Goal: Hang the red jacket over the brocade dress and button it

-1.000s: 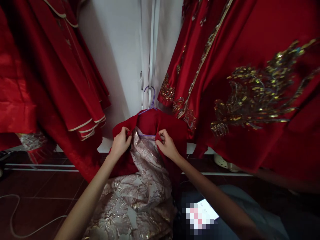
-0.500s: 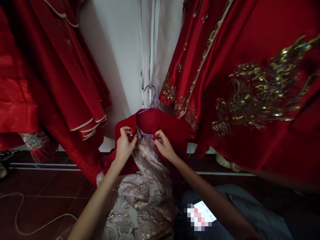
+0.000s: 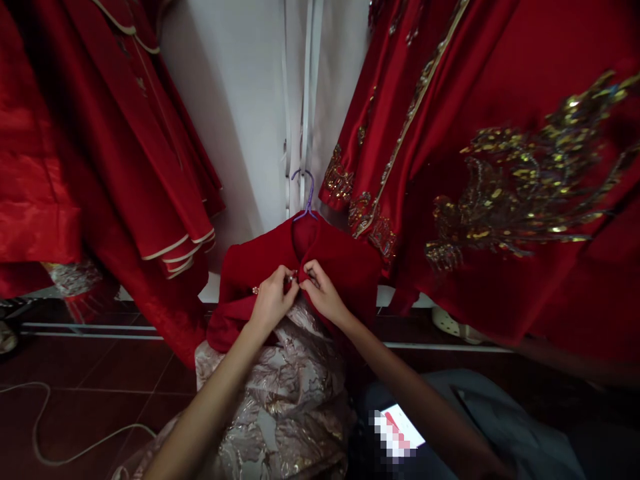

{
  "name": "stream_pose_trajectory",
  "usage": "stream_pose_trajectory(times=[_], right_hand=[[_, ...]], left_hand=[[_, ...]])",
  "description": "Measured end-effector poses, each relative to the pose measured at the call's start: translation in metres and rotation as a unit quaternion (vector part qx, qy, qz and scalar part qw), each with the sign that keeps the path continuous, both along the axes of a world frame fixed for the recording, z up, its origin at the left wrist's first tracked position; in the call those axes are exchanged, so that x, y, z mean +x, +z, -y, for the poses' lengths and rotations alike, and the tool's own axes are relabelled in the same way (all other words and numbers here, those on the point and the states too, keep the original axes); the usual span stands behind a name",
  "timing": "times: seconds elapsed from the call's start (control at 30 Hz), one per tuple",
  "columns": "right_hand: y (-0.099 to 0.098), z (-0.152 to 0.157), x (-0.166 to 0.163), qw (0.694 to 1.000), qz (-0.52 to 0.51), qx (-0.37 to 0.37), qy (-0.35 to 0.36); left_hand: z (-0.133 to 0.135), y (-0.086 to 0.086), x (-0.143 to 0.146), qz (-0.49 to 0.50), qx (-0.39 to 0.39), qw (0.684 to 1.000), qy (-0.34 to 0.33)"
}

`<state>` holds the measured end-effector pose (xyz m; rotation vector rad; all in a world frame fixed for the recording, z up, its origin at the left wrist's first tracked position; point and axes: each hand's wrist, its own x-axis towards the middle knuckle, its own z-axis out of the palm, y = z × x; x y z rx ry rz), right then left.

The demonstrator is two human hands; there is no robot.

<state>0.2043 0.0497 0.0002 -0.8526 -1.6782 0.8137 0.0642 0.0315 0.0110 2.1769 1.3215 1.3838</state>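
Observation:
A red jacket (image 3: 260,257) hangs on a purple hanger (image 3: 310,193) in front of me. My left hand (image 3: 274,297) pinches one front edge of the jacket just below the collar. Closed on the opposite front edge, my right hand (image 3: 323,291) is almost touching the left. The two edges meet between my fingertips, where a small shiny piece shows, too small to name. Beneath the hands lies a pale pink fabric with a metallic pattern (image 3: 280,400), draped down toward me.
Red garments (image 3: 165,167) hang at the left, and more with gold sequins (image 3: 525,180) hang at the right. A phone with a lit screen (image 3: 403,427) lies at lower right. A pale cable (image 3: 37,427) runs over the tiled floor. A cream clog (image 3: 455,327) stands under the right garments.
Both hands have come together, drawing the jacket's two front edges from apart to meeting. The neck opening is narrower, and the pale fabric inside it is now covered.

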Motion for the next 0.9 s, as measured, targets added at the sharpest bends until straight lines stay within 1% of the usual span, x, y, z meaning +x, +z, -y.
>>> stream_pose_trajectory(times=[0.1, 0.2, 0.3, 0.37, 0.47, 0.57, 0.73, 0.9], right_hand=[[-0.003, -0.002, -0.002, 0.999, -0.032, -0.015, -0.008], [-0.008, -0.004, -0.002, 0.998, -0.061, -0.028, -0.003], [-0.01, -0.005, 0.001, 0.998, -0.056, -0.033, -0.007], [-0.01, -0.004, 0.003, 0.999, -0.042, -0.03, -0.016], [-0.007, -0.004, 0.004, 0.999, -0.019, -0.015, -0.035], [-0.005, -0.005, 0.003, 0.999, -0.004, 0.005, -0.054], [-0.005, -0.005, 0.001, 0.997, 0.015, 0.038, -0.07], [-0.004, -0.004, 0.001, 0.992, 0.037, 0.074, -0.093]], left_hand=[[-0.008, -0.016, 0.008, 0.077, -0.018, 0.996, 0.028], [-0.017, -0.025, 0.006, 0.173, -0.018, 0.984, 0.041], [-0.023, -0.029, 0.0, 0.216, -0.044, 0.975, 0.007], [-0.026, -0.03, -0.004, 0.221, -0.076, 0.972, -0.022], [-0.03, -0.028, -0.01, 0.23, -0.11, 0.966, -0.033], [-0.031, -0.025, -0.013, 0.228, -0.101, 0.967, -0.042], [-0.029, -0.023, -0.013, 0.19, -0.073, 0.976, -0.072], [-0.03, -0.017, -0.015, 0.128, -0.074, 0.985, -0.086]])
